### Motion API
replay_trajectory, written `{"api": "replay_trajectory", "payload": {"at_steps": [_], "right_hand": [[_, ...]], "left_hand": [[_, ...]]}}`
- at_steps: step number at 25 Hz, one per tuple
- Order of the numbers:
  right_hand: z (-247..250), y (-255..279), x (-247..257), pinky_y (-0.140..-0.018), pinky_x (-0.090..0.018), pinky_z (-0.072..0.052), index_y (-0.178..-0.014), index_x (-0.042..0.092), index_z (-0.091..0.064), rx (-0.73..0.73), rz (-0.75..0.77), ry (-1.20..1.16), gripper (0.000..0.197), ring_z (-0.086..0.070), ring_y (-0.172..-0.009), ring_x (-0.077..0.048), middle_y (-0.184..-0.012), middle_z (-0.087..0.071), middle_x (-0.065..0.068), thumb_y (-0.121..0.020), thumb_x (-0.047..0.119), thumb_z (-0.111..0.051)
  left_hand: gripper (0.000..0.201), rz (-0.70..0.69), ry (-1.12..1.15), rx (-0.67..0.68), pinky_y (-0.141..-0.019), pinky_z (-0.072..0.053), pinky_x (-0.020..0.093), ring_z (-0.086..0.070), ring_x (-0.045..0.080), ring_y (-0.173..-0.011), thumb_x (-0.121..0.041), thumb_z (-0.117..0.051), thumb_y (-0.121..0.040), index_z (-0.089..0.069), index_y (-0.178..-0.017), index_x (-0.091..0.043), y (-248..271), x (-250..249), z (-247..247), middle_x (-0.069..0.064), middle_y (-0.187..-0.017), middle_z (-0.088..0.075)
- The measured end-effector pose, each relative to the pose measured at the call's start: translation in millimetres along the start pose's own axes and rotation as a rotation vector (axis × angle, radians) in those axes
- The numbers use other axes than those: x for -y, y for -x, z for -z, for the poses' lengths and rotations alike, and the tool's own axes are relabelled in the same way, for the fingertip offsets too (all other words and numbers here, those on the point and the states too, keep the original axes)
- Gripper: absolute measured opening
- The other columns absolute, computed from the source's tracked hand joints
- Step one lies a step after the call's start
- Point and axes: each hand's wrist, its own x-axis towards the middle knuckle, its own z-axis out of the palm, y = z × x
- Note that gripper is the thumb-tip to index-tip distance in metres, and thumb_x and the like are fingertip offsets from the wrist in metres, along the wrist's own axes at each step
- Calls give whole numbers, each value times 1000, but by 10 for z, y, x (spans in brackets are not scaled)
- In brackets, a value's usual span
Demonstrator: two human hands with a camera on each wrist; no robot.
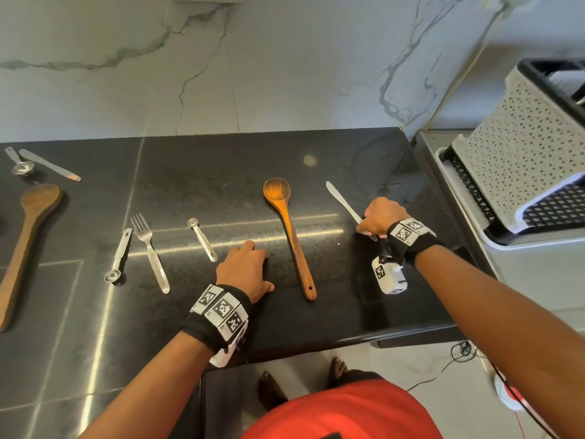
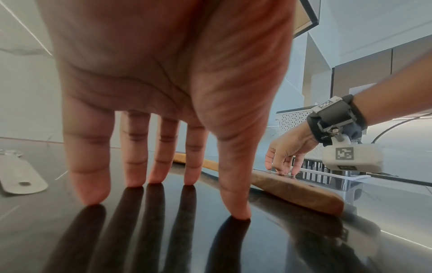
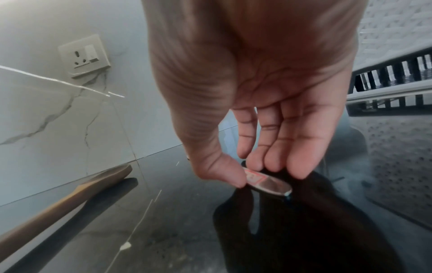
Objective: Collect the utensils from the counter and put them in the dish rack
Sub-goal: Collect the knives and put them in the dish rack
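On the dark worktop (image 1: pixel 196 172), the right hand (image 1: pixel 381 217) pinches a knife (image 1: pixel 342 201) handle; the left hand (image 1: pixel 245 269) rests with fingers (image 2: pixel 134 157) straight, fingertips down.

The right grip (image 1: pixel 378 220) pinches the handle end of the flat steel butter knife (image 1: pixel 343 201) on the black stone counter (image 1: pixel 364 299). Left of it lies the long wooden spoon (image 1: pixel 289 232), then the left grip (image 1: pixel 245 269) (fingertips on the counter). Right of the right grip stands the perforated white-and-black plastic dish rack (image 1: pixel 525 160).
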Motion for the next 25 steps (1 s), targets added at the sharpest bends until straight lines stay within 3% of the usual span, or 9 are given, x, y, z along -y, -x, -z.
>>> {"api": "replay_trajectory", "payload": {"at_steps": [5,9,11,14,17,19,21,23,25], "right_hand": [[-15,-36,-22,-68,-32,-60,-71,13,-73,27,3,-24,13,-71,-65,-24,-64,-72,-5,-59,17,-72],[11,-69,-104,-63,-26,-55,-69,14,-72,57,88,-45,6,-70,-62,-15,-62,-73,-1,-66,20,-72],[27,-47,-62,-68,-29,-60,-70,14,-74,65,154,-201,6,-72,-64,-15,-63,-73,1,-70,19,-75],[89,140,222,-59,-26,-61,-85,1,-75,231,289,-597,10,-68,-61,-16,-71,-72,-8,-75,0,-74],[-3,423,744,-53,-23,-56,-90,-4,-72,471,457,-693,15,-67,-60,-14,-73,-70,-10,-76,-9,-73],[-246,585,1127,-50,-22,-54,-85,1,-71,616,564,-684,17,-65,-55,-11,-66,-67,-5,-74,-11,-73],[-511,802,1477,-52,-22,-55,-91,-2,-71,753,648,-630,18,-66,-55,-8,-67,-68,-6,-74,-11,-72],[-723,1037,1775,-56,-21,-56,-96,-3,-72,839,750,-559,21,-68,-60,-8,-72,-71,-8,-76,-7,-73],[-840,1154,2020,-59,-21,-58,-98,4,-75,841,847,-467,18,-69,-65,-9,-76,-74,-8,-80,5,-77]], "left_hand": [[68,19,17,28,-91,-51,46,-52,26,-117,-44,-83,-68,-56,-128,-26,-42,-35,61,-1,-122,-52],[65,32,11,3,-90,-52,44,-55,24,-115,-46,-81,-69,-57,-127,-27,-29,-79,86,-2,-121,-55],[57,43,71,-39,-91,-52,44,-57,23,-115,-47,-75,-76,-58,-126,-27,-1,-64,78,-2,-121,-57],[50,112,477,-139,-100,-48,39,-59,18,-117,-42,-69,-85,-57,-130,-24,99,36,30,-2,-126,-62],[40,220,999,-253,-102,-49,40,-65,15,-109,-31,-64,-92,-58,-129,-19,247,138,34,1,-116,-69],[32,310,1316,-307,-97,-53,40,-68,22,-107,-26,-57,-96,-58,-127,-18,381,161,77,4,-112,-71],[25,363,1554,-378,-88,-58,38,-71,25,-102,-22,-52,-99,-60,-120,-12,532,247,132,10,-110,-72],[19,436,1721,-504,-73,-61,33,-73,24,-91,-15,-50,-100,-59,-116,-10,720,460,149,14,-105,-73],[18,519,1781,-606,-67,-61,33,-74,24,-85,-11,-50,-99,-58,-115,-7,864,725,139,16,-100,-72]]}}
